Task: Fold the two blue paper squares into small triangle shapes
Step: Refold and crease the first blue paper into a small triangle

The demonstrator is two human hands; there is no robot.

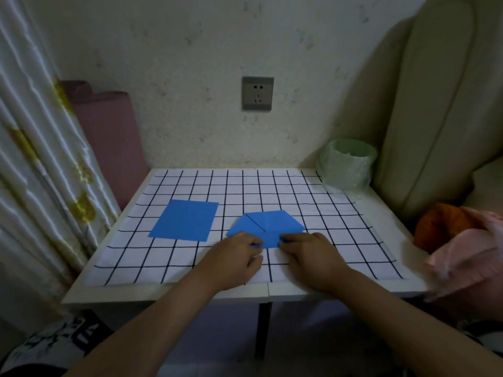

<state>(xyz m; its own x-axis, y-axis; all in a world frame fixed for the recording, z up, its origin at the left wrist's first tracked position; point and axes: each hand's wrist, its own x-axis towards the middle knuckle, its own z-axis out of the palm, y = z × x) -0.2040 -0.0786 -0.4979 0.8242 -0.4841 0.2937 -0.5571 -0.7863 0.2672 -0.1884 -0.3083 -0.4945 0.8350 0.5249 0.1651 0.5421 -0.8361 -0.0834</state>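
A small bin [347, 165] lined with a pale green plastic bag is sitting at the far right corner of the white table [381, 213]; I cannot tell what, if anything, is lying inside it. A grid-patterned mat [190, 183] is covering most of the tabletop.

I am reaching both bare forearms forward over the near edge of the table. My left hand [234, 257] is lying palm down, fingers curled, with its fingertips pinching the near left edge of the partly folded blue paper [268, 227]. My right hand [310, 257] is mirroring it, palm down, its fingertips gripping the same paper's near right edge. The two hands are sitting close together, just apart.

That paper is resting on the mat just ahead of my hands, its upper left corner folded in so a diagonal crease is showing. The flat blue square [185, 220] is lying unfolded on the mat, to the left and slightly farther back, untouched.
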